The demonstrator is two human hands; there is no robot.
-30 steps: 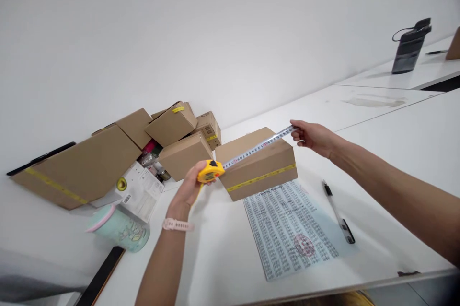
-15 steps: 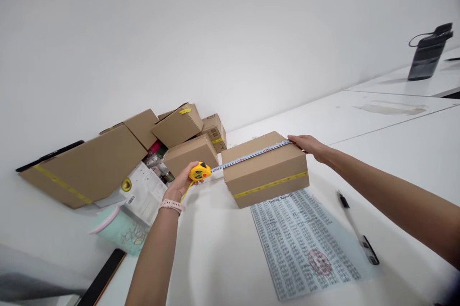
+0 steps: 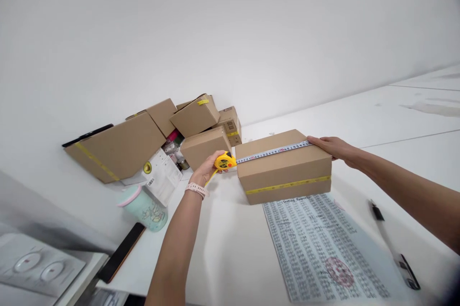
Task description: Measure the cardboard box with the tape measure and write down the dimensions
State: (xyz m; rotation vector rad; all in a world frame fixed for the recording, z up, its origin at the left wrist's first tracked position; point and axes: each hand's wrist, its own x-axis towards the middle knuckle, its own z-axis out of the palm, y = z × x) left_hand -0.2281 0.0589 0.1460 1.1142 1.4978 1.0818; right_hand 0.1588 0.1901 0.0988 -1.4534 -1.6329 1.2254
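Observation:
A closed cardboard box (image 3: 287,174) with a yellow tape strip sits on the white table (image 3: 230,248). My left hand (image 3: 208,168) is closed around a yellow tape measure (image 3: 225,160) at the box's left edge. Its white blade (image 3: 273,151) runs across the top of the box. My right hand (image 3: 332,147) pins the blade's end against the box's far right corner, fingers pressed down on it. A pink wristband is on my left wrist.
A pile of cardboard boxes (image 3: 158,135) lies against the wall at left, with a mint cup (image 3: 143,206) and a dark phone (image 3: 122,251) near it. A printed sheet (image 3: 319,248) lies in front of the box; a pen (image 3: 391,243) rests at right.
Both hands lowered the stretched tape onto the box top; the blade now lies flat along it. The camera view shifted left, so the dark device at far right is out of sight.

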